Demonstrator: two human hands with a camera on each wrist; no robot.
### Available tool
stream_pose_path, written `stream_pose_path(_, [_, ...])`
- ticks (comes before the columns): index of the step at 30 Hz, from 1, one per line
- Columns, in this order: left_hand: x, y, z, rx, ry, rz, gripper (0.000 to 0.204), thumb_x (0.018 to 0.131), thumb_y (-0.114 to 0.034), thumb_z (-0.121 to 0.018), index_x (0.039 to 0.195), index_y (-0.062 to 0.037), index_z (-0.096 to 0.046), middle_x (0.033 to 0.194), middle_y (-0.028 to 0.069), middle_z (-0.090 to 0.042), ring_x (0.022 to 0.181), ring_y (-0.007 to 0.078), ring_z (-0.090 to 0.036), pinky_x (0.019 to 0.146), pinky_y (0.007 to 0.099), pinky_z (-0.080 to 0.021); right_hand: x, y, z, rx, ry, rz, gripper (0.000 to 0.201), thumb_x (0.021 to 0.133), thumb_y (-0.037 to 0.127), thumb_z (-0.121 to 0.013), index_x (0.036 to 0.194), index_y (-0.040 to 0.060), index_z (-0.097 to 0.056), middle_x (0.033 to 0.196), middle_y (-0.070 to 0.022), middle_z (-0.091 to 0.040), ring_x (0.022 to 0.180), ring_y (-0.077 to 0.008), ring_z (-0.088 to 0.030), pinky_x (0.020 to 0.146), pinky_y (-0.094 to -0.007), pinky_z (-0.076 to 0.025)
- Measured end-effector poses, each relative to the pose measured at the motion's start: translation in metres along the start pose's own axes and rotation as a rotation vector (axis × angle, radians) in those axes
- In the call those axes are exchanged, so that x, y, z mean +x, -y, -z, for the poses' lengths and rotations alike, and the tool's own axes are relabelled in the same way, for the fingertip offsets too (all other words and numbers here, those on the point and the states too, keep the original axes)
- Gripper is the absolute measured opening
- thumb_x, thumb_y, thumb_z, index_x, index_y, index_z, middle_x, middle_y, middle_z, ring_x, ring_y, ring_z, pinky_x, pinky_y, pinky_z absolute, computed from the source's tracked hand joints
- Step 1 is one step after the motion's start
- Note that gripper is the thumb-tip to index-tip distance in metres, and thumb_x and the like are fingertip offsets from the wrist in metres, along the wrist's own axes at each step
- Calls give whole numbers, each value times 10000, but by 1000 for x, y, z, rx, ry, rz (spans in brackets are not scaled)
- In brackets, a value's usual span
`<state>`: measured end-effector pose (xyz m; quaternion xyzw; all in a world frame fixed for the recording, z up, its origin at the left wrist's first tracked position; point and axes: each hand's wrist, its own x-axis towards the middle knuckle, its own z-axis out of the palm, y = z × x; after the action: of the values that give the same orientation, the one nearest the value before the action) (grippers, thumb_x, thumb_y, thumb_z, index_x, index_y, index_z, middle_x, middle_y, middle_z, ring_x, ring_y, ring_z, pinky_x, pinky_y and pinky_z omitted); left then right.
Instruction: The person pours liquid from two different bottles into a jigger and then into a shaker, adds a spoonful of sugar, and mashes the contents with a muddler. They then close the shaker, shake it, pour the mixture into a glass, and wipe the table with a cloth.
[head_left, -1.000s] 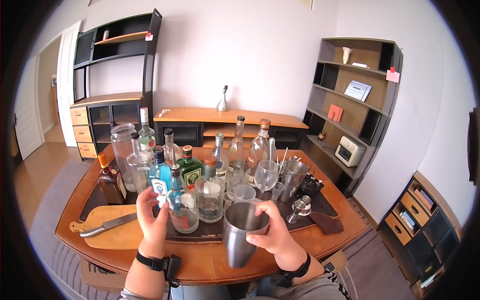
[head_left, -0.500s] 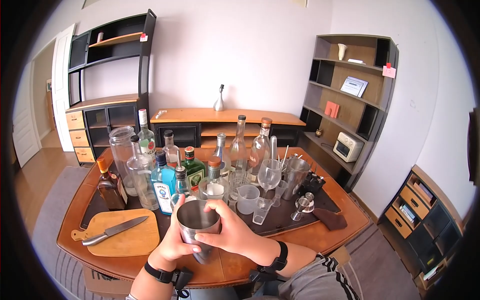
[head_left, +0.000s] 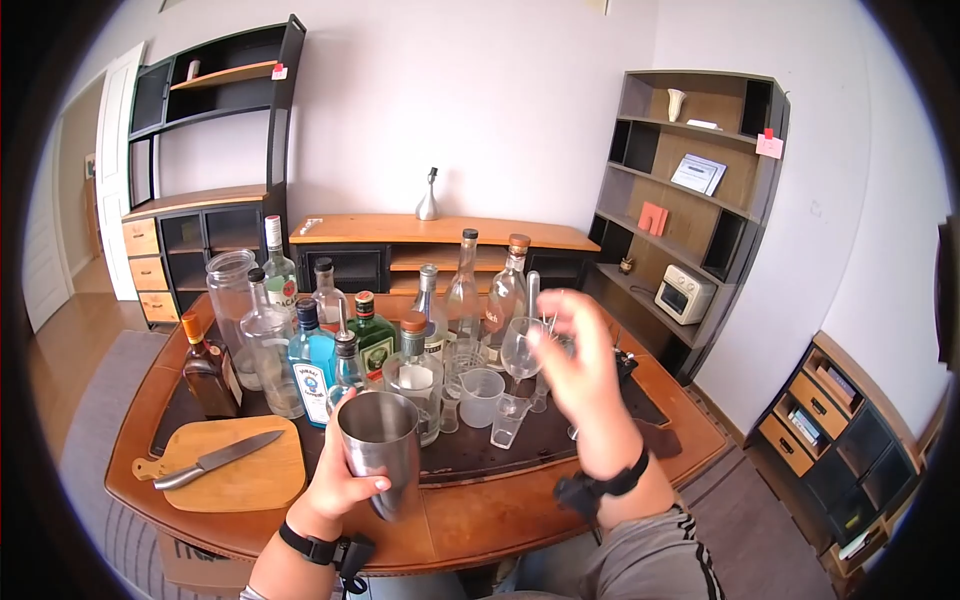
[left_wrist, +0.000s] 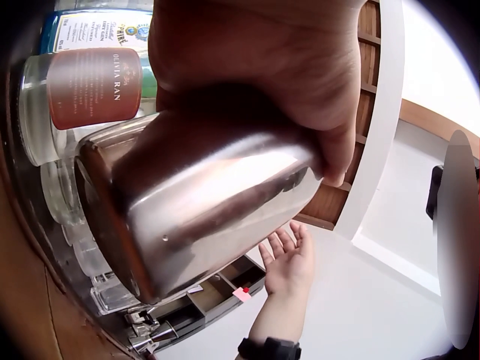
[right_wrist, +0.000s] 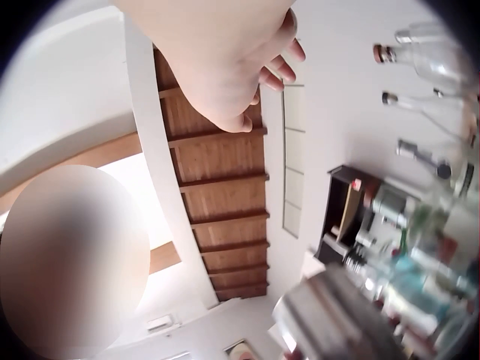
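Observation:
In the head view my left hand (head_left: 340, 478) grips a steel shaker tin (head_left: 382, 440) above the table's front edge, its open mouth facing up. The left wrist view shows my left hand (left_wrist: 255, 67) wrapped round the tin (left_wrist: 217, 202). My right hand (head_left: 578, 355), blurred, is raised in front of the wine glass (head_left: 520, 348), fingers spread and holding nothing. In the right wrist view the right hand (right_wrist: 232, 67) has its fingers apart, with the tin (right_wrist: 330, 319) below it.
Left of the tin a knife (head_left: 220, 458) lies on a wooden board (head_left: 250, 490). Several bottles, among them a blue one (head_left: 312, 375), stand behind it. A plastic measuring cup (head_left: 482, 398) and a small clear cup (head_left: 508, 422) are to its right.
The tin went from my right hand at the right to both hands, then to my left hand alone. My right hand let go and moved up and right.

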<state>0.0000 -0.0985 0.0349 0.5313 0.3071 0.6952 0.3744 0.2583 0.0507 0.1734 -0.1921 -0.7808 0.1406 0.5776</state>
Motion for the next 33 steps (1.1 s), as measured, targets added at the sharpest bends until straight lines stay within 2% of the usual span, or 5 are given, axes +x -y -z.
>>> stream_pose_path(5, [0, 8, 2, 133, 33, -10, 1261, 596, -190, -898, 1545, 2, -89, 1440, 127, -411, 1346, 241, -387, 1141, 390, -271, 95, -79, 5, -444, 135, -112, 377, 836, 210, -729, 1152, 34, -622, 1135, -195, -643, 1092, -298, -617, 947, -391, -476])
stream_pose_path(8, [1, 10, 4, 159, 48, -10, 1244, 601, -170, -891, 1543, 4, -97, 1436, 124, -415, 1342, 238, -390, 1140, 387, -274, 122, -111, -6, -789, 585, -490, 615, 785, 330, -754, 1307, 60, -573, 1247, -225, -615, 1167, -372, -590, 1001, -429, -460])
stream_pose_path(15, [2, 0, 1, 72, 25, -1, 1212, 617, -88, -863, 1545, -7, -88, 1434, 125, -418, 1335, 239, -402, 1127, 390, -300, 138, -157, -34, -820, 881, -639, 686, 796, 310, -751, 1398, 89, -508, 1335, -189, -586, 1206, -332, -579, 1023, -399, -451])
stream_pose_path(24, [0, -4, -1, 287, 74, -19, 1177, 613, -68, -875, 1537, -22, -147, 1385, 163, -471, 1295, 269, -456, 1103, 390, -341, 129, -174, -31, -705, 804, -626, 318, 784, 173, -753, 1037, 19, -636, 747, -120, -656, 610, -230, -613, 596, -384, -517])
stream_pose_path(33, [3, -7, -1, 289, 39, -3, 1160, 628, -74, -875, 1537, -28, -156, 1372, 167, -488, 1285, 268, -464, 1093, 390, -357, 136, -142, -7, -890, 285, -453, 404, 799, 306, -731, 1054, 2, -651, 1043, -226, -682, 1005, -373, -656, 872, -441, -514])
